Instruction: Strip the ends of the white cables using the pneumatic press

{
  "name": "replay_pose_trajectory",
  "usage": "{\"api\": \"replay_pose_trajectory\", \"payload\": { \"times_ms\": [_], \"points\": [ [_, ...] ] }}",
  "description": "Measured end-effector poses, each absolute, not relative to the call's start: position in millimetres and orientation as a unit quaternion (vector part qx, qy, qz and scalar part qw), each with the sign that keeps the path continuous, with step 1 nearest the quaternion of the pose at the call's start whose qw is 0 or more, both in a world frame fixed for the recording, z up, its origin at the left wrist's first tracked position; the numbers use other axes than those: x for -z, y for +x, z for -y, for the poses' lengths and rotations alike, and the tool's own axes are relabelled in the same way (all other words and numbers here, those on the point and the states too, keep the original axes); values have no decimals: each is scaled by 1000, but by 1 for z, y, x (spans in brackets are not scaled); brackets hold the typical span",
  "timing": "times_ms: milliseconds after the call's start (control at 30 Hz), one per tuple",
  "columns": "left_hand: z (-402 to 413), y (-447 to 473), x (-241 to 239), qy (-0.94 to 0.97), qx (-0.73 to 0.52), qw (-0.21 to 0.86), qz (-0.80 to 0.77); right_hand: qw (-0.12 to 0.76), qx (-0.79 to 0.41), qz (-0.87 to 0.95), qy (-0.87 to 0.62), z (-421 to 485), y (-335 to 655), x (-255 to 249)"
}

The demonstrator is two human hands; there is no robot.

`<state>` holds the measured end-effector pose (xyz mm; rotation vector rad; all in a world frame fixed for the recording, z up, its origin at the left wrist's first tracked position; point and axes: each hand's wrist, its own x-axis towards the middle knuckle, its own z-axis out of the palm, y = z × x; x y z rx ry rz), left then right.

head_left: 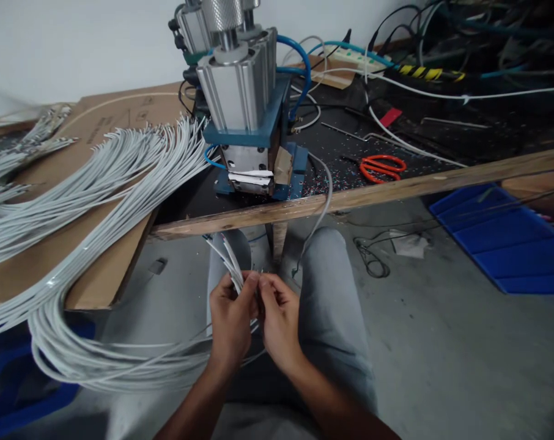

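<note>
Above my lap, my left hand is closed round several white cables, whose ends stick up past the fingers toward the bench edge. Right beside it, my right hand has its thumb and fingers pinched together at the cable ends, touching the left fingertips. What exactly the right fingers pinch is hidden, too small to make out. A long bundle of white cables runs from the left, bends downward and reaches my hands from below.
A pneumatic press stands on the black bench, with orange-handled scissors to its right. More white cables lie over cardboard at left. A wooden edge fronts the bench. Blue bins sit low on both sides.
</note>
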<state>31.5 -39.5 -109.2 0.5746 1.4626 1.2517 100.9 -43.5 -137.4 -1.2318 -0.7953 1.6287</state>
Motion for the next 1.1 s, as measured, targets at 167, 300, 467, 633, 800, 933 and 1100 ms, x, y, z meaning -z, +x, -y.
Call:
{"api": "replay_pose_trajectory", "payload": {
  "times_ms": [167, 300, 467, 633, 800, 933, 1100],
  "points": [
    [50, 33, 101, 185, -566, 525, -608, 475, -637, 320, -516, 47, 86, 119],
    [52, 31, 99, 181, -580, 521, -600, 472, -631, 330, -520, 46, 89, 115],
    [54, 33, 101, 204, -571, 509, -611, 474, -618, 348, -522, 48, 89, 115],
    [54, 33, 98, 223, -567, 494, -620, 479, -592, 372, -531, 49, 88, 113],
    [52, 30, 100, 227, -556, 516, -611, 476, -594, 360, -539, 47, 91, 114],
    [49, 26, 102, 203, -538, 552, -604, 458, -606, 356, -545, 44, 95, 118],
    [42, 22, 100, 211, -505, 599, -585, 451, -607, 380, -532, 40, 105, 120]
  ]
}}
